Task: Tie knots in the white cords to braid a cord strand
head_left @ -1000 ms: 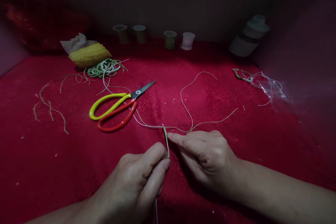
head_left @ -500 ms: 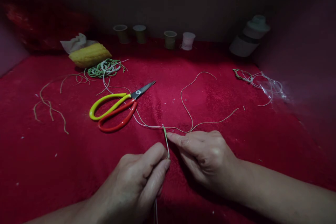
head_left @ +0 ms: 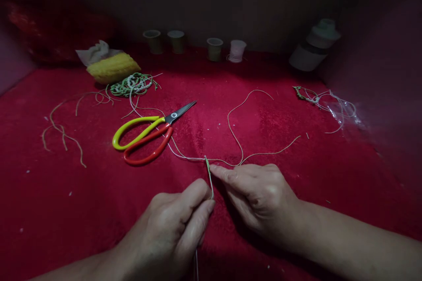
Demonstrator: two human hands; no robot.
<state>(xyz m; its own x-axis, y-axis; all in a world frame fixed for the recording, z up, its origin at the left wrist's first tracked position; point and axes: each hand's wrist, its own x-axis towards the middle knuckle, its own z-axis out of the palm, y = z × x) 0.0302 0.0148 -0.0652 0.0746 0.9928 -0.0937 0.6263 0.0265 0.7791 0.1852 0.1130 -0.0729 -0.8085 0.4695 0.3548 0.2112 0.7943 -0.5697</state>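
My left hand (head_left: pixel 183 219) is closed, thumb and index finger pinching a pale cord (head_left: pixel 211 186) that runs up to a short green knotted section (head_left: pixel 207 164). More of the cord trails below this hand. My right hand (head_left: pixel 255 195) lies on the cloth with its index finger stretched out, the tip at the right side of the green knots. Its other fingers are bent and partly hidden, and nothing shows in its grasp. Thin loose cords (head_left: pixel 228 116) spread from the knots to both sides. Scissors (head_left: pixel 172 116) with yellow and red handles lie at the left, over a cord.
Red cloth (head_left: pixel 108 210) covers the table. Behind stand several thread spools (head_left: pixel 214 50) and a white bottle (head_left: pixel 314 46). At the left are a yellow bundle (head_left: pixel 114 68), a green-and-white braided cord pile (head_left: pixel 132 84) and cord scraps (head_left: pixel 62 129). More cord (head_left: pixel 316 99) lies right, by clear plastic.
The whole view has shifted very slightly. Both hands, the cord and the scissors keep the same positions relative to each other.
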